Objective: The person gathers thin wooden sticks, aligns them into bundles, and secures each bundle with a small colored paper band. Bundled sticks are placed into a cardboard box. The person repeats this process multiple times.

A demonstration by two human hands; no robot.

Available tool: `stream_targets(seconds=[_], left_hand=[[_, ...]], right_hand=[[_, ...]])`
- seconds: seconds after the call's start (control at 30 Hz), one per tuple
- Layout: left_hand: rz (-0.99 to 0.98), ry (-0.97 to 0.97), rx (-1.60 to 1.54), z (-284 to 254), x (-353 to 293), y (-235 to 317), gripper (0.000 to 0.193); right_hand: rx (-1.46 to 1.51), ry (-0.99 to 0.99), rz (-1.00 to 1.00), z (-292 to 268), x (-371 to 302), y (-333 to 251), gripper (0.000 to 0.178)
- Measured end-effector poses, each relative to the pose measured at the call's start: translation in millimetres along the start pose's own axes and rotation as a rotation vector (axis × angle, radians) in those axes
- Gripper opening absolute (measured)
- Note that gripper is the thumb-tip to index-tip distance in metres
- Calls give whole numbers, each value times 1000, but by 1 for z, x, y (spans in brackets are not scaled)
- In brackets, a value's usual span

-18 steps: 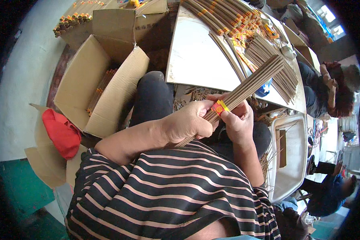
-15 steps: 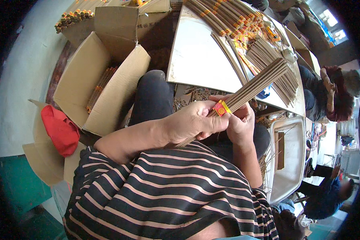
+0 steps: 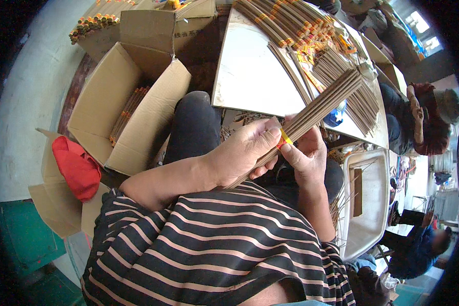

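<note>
A bundle of thin brown incense sticks (image 3: 327,102) slants across my lap, its far end up and to the right over the table edge. My left hand (image 3: 245,153) is closed around its lower part, the thumb pressing on a red and yellow paper band (image 3: 285,138). A pale end of paper (image 3: 273,123) sticks up beside that thumb. My right hand (image 3: 308,153) grips the bundle from the other side, its thumb against the band and its other fingers partly hidden behind the sticks.
A white table (image 3: 255,66) ahead carries loose sticks (image 3: 349,86) and banded bundles (image 3: 285,23). At left stands an open cardboard box (image 3: 155,112) with bundles inside, a red cloth (image 3: 76,166) beside it. A white tub (image 3: 370,219) is at right. Other people sit farther right.
The band's red printed face has turned mostly out of sight under my left thumb. My left thumb has shifted up onto the band, and a paper end now shows beside it.
</note>
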State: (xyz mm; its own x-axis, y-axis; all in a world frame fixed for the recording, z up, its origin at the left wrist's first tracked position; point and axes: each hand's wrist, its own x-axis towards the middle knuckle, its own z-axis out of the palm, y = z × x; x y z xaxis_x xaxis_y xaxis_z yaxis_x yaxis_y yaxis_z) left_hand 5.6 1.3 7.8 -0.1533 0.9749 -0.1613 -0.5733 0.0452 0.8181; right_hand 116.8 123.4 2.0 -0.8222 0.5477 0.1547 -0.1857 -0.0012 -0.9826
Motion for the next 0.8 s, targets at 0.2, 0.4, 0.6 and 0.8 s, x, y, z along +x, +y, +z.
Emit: stream_targets(seconds=[0.2,0.4,0.6,0.8], left_hand=[[-12,88,-1,3,-1,-2,56],[-20,72,-15,4,0,-3,41],[-95,16,41,3,-2,0,35],[-88,-1,107,2,-2,-1,39]], right_hand=[[-214,11,19,-7,-6,-9,25],[11,33,193,-1,-10,-23,16],[-74,27,268,-4,-8,-31,15],[-91,6,303,-7,-4,-34,16]])
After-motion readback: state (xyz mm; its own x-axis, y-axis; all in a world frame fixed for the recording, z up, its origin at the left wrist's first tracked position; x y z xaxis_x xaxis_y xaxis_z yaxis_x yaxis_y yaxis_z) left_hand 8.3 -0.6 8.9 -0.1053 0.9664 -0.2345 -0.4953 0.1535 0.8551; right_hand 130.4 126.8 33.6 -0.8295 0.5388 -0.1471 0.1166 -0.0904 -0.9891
